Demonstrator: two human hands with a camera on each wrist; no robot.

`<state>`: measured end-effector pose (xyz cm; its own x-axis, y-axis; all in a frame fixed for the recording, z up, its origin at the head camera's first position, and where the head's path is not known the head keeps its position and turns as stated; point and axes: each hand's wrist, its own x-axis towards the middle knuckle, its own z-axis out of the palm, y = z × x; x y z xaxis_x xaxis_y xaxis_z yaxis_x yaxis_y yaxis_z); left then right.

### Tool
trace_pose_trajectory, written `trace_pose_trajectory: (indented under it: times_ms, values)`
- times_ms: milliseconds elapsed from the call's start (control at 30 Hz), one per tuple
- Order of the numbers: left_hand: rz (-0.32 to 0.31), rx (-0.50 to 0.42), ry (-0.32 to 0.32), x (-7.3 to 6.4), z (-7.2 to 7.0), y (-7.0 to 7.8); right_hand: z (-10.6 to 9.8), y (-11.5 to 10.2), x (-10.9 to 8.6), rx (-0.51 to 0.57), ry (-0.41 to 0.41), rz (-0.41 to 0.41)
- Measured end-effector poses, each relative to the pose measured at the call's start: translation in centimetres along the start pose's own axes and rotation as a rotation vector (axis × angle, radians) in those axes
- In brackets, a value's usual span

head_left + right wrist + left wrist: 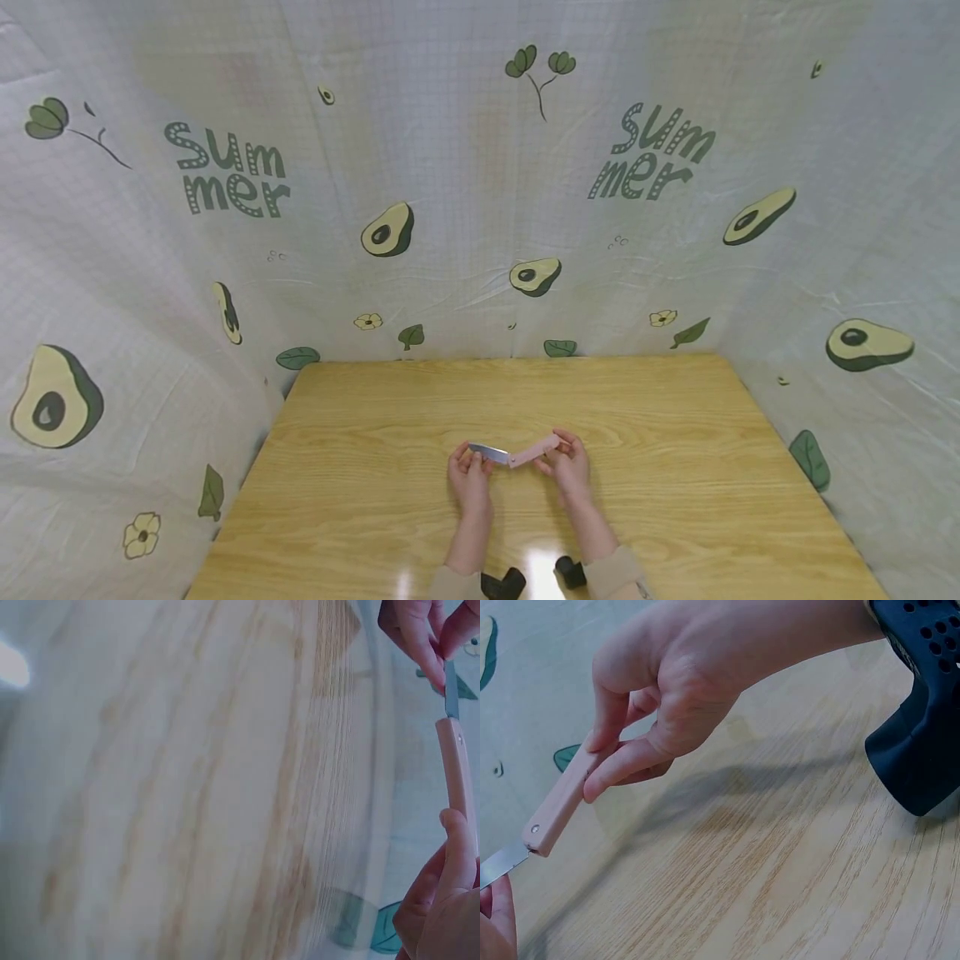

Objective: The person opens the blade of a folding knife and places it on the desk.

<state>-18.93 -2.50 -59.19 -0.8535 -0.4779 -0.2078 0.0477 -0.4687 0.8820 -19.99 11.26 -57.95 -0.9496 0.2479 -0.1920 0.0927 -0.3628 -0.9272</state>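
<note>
A folding knife with a pink handle (531, 451) and a shiny metal blade (492, 454) is held up over the wooden table, its blade swung out at a wide angle to the handle. The left hand (471, 481) pinches the blade near its tip between thumb and fingers. On the other side, the right hand (572, 469) grips the far end of the handle. A small round pivot (535, 829) shows where blade and handle meet. In the right wrist view the left hand (420, 630) appears at the top, its fingertips covering the blade's tip.
The wooden table (360, 517) reaches back to a pale cloth (457, 167) printed with avocados, leaves and lettering, which also hangs along both sides. Black devices (504, 585) are worn at the wrists, below beige sleeves (613, 572).
</note>
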Motion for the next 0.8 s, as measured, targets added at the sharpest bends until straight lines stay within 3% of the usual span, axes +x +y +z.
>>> trace_pose_trajectory:
  times_ms: [333, 600, 800]
  values:
    - [-0.032, -0.029, 0.007, -0.4, 0.2, 0.1, 0.6, 0.3, -0.1, 0.088, 0.056, 0.01]
    - [-0.044, -0.106, 0.011, -0.7, 0.5, 0.1, 0.8, 0.5, -0.3, 0.141, 0.092, 0.018]
    - [-0.048, -0.143, 0.048, -0.7, 0.8, 0.0, 1.0, 0.6, -0.6, 0.176, 0.108, 0.023]
